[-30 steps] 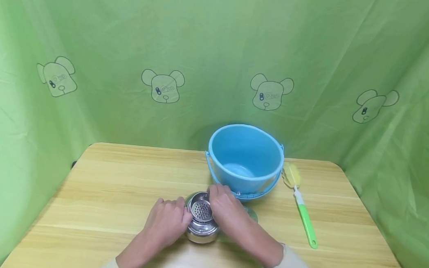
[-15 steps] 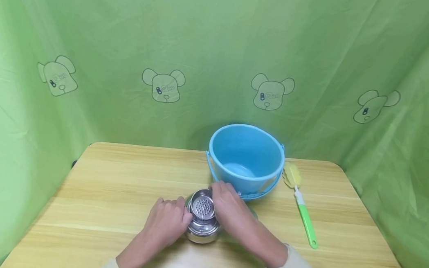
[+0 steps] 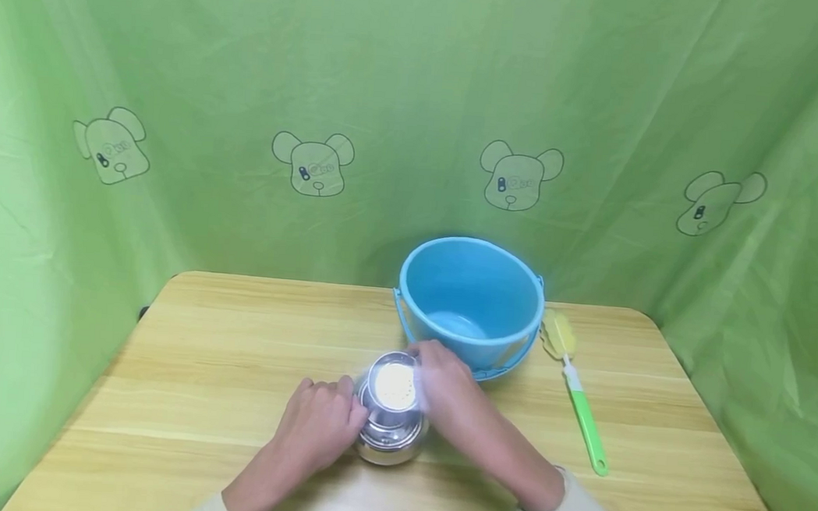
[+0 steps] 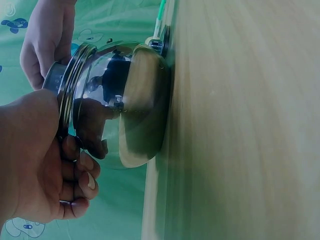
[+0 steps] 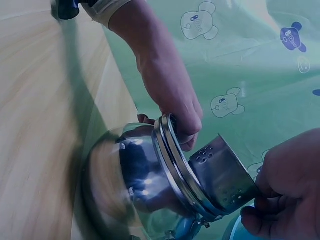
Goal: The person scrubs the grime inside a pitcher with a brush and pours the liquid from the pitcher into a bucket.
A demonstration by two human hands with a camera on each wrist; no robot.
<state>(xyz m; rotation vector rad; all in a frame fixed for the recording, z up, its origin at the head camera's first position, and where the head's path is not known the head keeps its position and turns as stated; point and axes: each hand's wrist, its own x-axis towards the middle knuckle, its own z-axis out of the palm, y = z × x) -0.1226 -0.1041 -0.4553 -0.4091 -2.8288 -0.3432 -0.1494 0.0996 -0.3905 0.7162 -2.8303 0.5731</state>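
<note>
We see the right hand (image 3: 446, 383) pinching the rim of the strainer (image 5: 225, 175), while the left hand (image 3: 320, 422) is clamped at the neck of the pot (image 3: 389, 447), low in the middle of the head frame; we judge the step in hand to be drawing the strainer from the pot's mouth; the next move would call for a firm left hold and a pull along the strainer's axis, so it does not catch. The strainer's open end faces up and away from the pot, its long axis slanting toward the upper right of the right wrist frame; glare whitens its inside in the head view, so we cannot fairly tell how far it leans; the pot stands upright. Beyond, right of centre, sits the bucket (image 3: 473, 291); farther right lies the brush (image 3: 585, 422).
</note>
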